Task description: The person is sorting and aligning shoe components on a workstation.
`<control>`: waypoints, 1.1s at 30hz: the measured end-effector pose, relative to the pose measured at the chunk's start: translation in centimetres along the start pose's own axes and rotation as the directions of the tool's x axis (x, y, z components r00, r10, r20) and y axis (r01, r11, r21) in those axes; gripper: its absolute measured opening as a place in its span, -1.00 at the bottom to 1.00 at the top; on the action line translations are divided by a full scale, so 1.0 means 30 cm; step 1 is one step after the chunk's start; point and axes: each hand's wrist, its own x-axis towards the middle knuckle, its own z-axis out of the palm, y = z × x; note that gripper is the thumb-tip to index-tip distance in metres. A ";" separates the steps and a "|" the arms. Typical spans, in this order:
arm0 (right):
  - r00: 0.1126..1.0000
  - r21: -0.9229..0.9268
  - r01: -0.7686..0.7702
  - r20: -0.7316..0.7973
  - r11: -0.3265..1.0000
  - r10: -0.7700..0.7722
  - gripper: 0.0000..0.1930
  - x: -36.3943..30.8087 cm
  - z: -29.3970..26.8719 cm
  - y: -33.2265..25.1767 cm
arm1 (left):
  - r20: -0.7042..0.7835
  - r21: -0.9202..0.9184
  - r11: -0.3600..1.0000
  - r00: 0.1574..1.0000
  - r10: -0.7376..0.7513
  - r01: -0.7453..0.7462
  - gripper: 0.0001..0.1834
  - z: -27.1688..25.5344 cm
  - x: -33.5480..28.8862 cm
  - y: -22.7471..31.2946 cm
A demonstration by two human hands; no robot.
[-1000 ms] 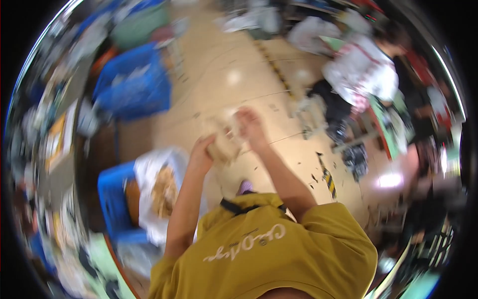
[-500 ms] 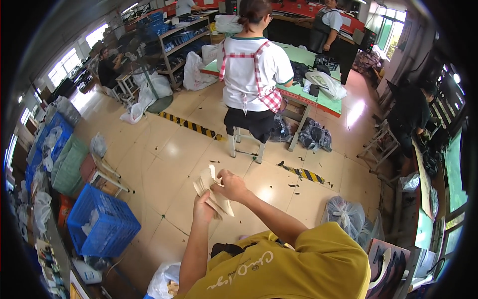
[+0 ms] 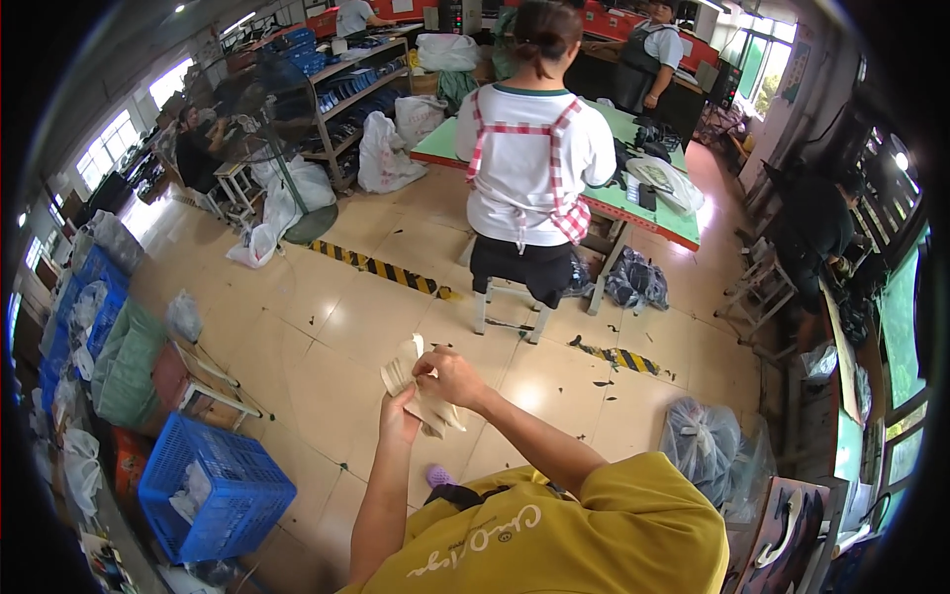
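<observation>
A bundle of thin, cream-coloured flat pieces (image 3: 431, 416) is up in front of my body; I cannot make out their material. My left hand (image 3: 398, 421) is closed around the bundle from below, thumb lying across it. From the right, my right hand (image 3: 454, 380) reaches over the bundle, its fingers bent and pinching at the upper pieces. The pieces fan apart at the top and stick out below between both hands. My right fingertips are partly hidden.
A person on a stool (image 3: 512, 305) faces a green-topped table (image 3: 440, 145) ahead. At left stand a blue crate (image 3: 236, 500), a green sack (image 3: 129, 361) and a fan (image 3: 282, 163). Clear plastic bags (image 3: 701, 436) lie at right, near a board with dark shapes (image 3: 782, 530).
My view has shifted, so the seated person and table appear further right. Both hands still hold the cream pieces; my right fingers have moved slightly at the bundle.
</observation>
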 end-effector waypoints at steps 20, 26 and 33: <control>0.950 -0.011 0.152 0.279 0.988 -0.143 -0.65 0.791 0.503 0.003 | -0.388 -0.164 0.962 0.911 0.141 -0.219 -0.63 -0.350 0.471 0.569; 0.875 0.032 0.210 0.439 0.977 -0.203 -0.64 1.131 0.642 0.002 | -0.406 -0.205 0.922 0.886 0.225 -0.328 -0.65 -0.430 0.603 0.797; 0.760 0.074 0.267 0.596 0.961 -0.258 -0.65 1.439 0.985 0.026 | -0.517 -0.262 0.866 0.820 0.246 -0.425 -0.62 -0.774 0.746 0.961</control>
